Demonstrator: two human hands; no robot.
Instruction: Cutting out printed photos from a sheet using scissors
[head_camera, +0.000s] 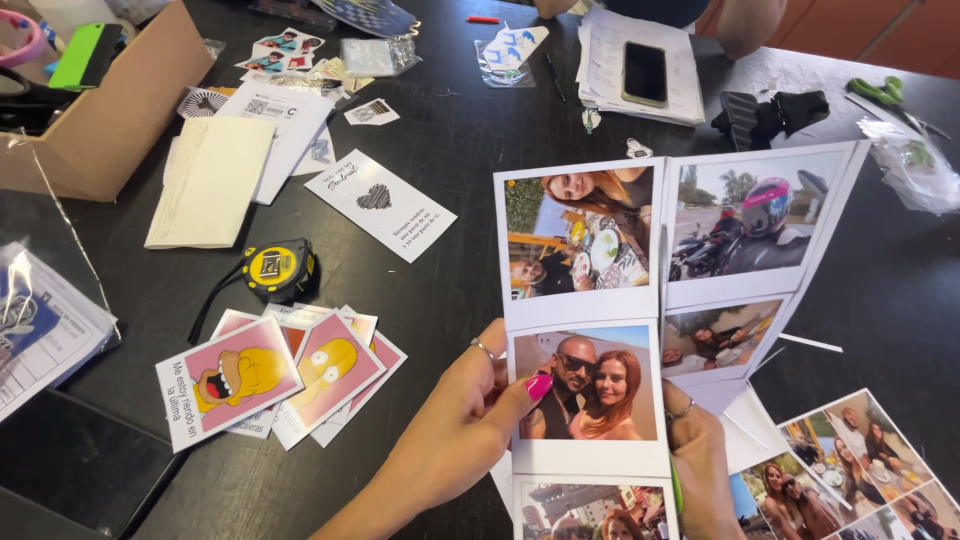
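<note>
My left hand (455, 425) grips the left edge of a fanned stack of white-bordered photo prints (585, 300), its thumb with a pink nail pressed on a print of two people. My right hand (700, 455) holds the same stack from the right and underneath, mostly hidden behind the prints. The stack is lifted above a black table (450, 170). More prints fan out to the right, one showing a motorbike helmet (755, 215). Loose photo prints (850, 470) lie on the table at lower right.
Pink cartoon cards (270, 375) and a yellow tape measure (278, 270) lie at left. Behind them are a heart card (380, 205), white envelopes (215, 175) and a cardboard box (110, 120). A phone on papers (644, 72), green scissors (880, 92) and a plastic bag (915, 165) sit at the back.
</note>
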